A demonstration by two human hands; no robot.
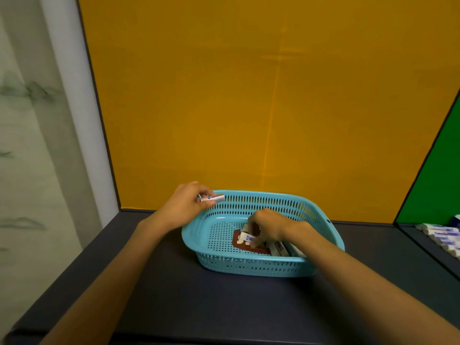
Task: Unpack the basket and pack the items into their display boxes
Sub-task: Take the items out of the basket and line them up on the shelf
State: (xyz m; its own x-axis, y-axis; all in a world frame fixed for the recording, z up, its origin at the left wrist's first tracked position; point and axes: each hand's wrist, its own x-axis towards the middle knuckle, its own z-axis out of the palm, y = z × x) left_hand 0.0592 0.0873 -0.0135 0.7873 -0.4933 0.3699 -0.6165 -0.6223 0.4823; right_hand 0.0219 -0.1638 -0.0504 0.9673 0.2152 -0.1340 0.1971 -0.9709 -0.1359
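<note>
Right hand [267, 226] fingers [256, 242] curling round a small white tube [246, 237] down inside the blue basket [249, 266]. Left hand [190, 202] pinching another white tube [216, 197] over the basket's far left rim. More tubes [280, 249] lying in the basket, sitting on the dark tabletop [199, 307]. Extra tubes [443, 236] lying far right.

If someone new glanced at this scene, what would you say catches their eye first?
Probably the big orange wall panel filling the background, then the turquoise basket on the dark table in front of it. Both hands are busy there: the left hand holds a small white tube at the basket's far left rim, while the right hand grips another white tube inside.
</note>
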